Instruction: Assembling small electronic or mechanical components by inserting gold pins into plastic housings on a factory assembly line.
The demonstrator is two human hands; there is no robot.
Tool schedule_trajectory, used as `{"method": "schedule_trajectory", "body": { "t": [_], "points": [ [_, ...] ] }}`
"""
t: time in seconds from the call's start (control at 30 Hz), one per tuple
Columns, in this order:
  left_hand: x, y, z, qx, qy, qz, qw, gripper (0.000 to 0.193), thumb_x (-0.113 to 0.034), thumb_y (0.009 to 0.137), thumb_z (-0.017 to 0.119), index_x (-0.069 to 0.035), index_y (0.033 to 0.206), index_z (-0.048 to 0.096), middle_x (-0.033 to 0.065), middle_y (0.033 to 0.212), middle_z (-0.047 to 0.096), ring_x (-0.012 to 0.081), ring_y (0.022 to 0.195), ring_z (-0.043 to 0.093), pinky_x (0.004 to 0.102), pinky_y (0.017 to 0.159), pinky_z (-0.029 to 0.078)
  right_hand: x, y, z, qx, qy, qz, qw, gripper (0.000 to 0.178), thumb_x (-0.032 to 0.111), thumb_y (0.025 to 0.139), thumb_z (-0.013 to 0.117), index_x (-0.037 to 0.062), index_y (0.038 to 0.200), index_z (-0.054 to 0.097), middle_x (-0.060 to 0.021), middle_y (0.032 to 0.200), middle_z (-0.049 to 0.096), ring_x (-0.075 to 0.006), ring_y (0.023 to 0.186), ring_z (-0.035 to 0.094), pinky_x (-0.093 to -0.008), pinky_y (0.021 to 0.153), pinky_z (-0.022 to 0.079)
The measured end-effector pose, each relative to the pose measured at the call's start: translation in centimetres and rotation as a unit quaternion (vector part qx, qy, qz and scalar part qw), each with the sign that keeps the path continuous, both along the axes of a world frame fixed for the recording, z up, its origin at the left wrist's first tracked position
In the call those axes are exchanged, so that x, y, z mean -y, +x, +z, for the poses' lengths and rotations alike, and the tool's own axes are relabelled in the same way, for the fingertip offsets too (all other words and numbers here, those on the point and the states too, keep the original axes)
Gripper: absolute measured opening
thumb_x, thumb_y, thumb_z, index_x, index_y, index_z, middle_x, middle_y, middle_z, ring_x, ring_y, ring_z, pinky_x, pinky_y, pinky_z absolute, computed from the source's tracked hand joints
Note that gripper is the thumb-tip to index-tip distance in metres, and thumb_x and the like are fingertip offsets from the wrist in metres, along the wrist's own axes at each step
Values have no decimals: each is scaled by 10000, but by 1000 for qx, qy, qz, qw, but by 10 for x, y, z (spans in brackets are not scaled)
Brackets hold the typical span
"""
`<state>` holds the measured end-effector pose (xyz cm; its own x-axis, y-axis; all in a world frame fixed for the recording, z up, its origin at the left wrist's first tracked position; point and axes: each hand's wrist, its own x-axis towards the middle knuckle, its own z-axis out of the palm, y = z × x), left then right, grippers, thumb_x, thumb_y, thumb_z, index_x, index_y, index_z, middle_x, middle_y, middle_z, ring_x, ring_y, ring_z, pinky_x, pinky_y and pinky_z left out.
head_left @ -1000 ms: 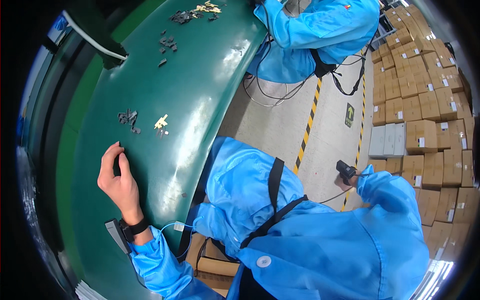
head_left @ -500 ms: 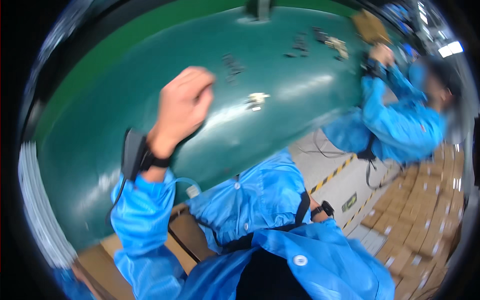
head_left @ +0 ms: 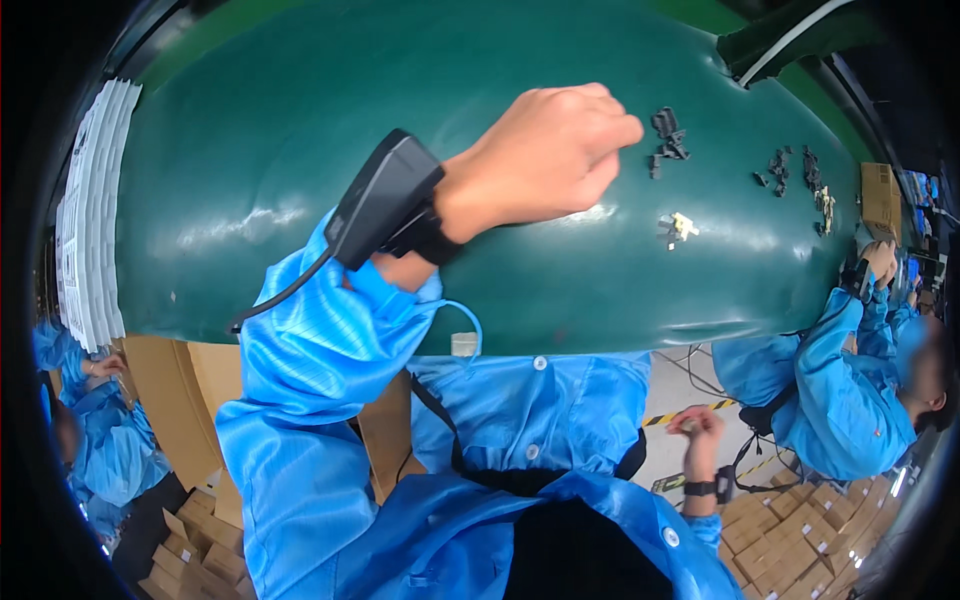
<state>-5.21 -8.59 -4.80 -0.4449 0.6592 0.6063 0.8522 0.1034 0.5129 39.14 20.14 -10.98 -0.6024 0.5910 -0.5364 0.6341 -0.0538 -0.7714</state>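
Note:
Over the green table my left hand (head_left: 555,150) is curled closed, its knuckles up. Whatever its fingers hold, if anything, is hidden. Just right of it lies a small cluster of black plastic parts (head_left: 668,138), apart from the fingertips. Below those sits a small group of cream and grey parts (head_left: 680,230). My right hand (head_left: 702,435) is low beside my body, past the table's near edge, fingers bent together. A small pale spot shows at its fingertips, too small to name.
More black parts (head_left: 776,172) and cream parts (head_left: 824,208) lie farther right on the green table (head_left: 300,130). A stack of white sheets (head_left: 95,220) stands at the left edge. A co-worker (head_left: 840,390) sits at right near a cardboard box (head_left: 880,200); another person (head_left: 110,440) is at far left.
The view has turned, so the table now lies level and the parts show farther right. My left hand, still curled, is nearer the black parts. My right hand has come into view.

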Motion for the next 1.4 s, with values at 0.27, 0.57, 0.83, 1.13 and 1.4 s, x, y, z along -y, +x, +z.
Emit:
{"method": "schedule_trajectory", "body": {
  "t": [0.27, 0.57, 0.83, 1.13, 1.4],
  "points": [
    [9, -1, 22, 93, 16, 81, 992, 76, -10, 818, 633, 16, 879, 669, 128, 826, 670, 246, 734, 661, 329, 697, 519, -17, -206, 161, -277, 343, 346, 828, 92, 61, 798, 583, -16, 828, 621, -131, 759, 651, -264, 683, 659, -329, 634, 495],
    [-46, -20, 22, 65, -97, 146, 982, 86, -65, 846, 599, -12, 882, 656, 190, 758, 607, 365, 688, 617, 423, 640, 488, -63, -424, 118, -394, 605, 150, 675, 116, 12, 757, 604, 30, 867, 572, -171, 813, 606, -377, 833, 616, -463, 731, 520],
    [-42, -8, 36, 88, -102, 120, 984, 59, 33, 833, 592, 18, 873, 632, 140, 697, 535, 280, 596, 515, 381, 568, 406, -49, -412, 121, -437, 607, 160, 644, 179, 133, 707, 706, 43, 790, 575, -116, 731, 596, -317, 710, 605, -409, 652, 499],
    [-43, -5, 35, 71, -100, 122, 985, 66, 44, 827, 584, 23, 875, 624, 136, 701, 525, 281, 602, 503, 384, 572, 397, -9, -367, 152, -546, -390, 437, 599, 488, 442, 803, 607, 7, 620, 479, -20, 542, 419, -124, 471, 365, -298, 466, 262],
    [-34, -9, 33, 96, -103, 130, 981, 75, 34, 833, 582, 29, 891, 629, 149, 753, 569, 284, 624, 522, 380, 585, 410, 9, -256, 227, -761, -191, 594, 177, 332, 203, 888, 505, 144, 603, 345, -19, 573, 413, -210, 447, 437, -375, 412, 340]
  ]
}}
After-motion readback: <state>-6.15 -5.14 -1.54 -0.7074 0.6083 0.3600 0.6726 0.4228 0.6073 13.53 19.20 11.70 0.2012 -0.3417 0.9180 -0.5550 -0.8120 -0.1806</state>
